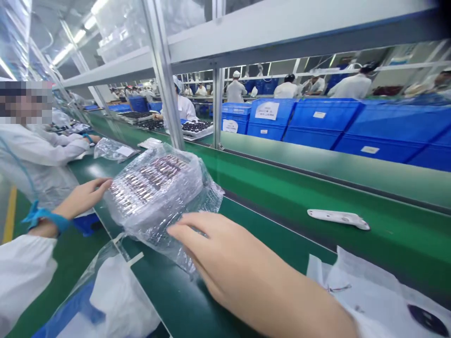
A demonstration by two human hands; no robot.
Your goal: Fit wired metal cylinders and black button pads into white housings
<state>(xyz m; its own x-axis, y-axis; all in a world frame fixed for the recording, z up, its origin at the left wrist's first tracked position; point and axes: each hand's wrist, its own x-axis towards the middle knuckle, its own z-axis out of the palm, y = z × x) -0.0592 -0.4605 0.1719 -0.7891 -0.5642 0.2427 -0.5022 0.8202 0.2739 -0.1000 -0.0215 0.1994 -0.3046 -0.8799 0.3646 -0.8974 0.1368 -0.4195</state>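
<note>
A clear plastic bag (207, 192) lies on the green bench around a white tray stack, and rows of small shiny metallic parts (150, 183) show through the film. My left hand (92, 191), with a blue band at its wrist, reaches to the left edge of this package; its fingers are stretched out, the tips at the film. On the near side, my right hand (214, 249) is held over the loose film with extended fingers and a gap beside the thumb. Whether its tips touch the film I cannot tell.
A white handle-shaped piece (338, 218) lies on the green conveyor belt (275, 206). White wrapping sheets (373, 295) are at lower right, another plastic bag (114, 150) beyond the package. A co-worker (42, 155) stands at left. Blue bins (317, 119) line the far side; a metal post (164, 75) rises behind the package.
</note>
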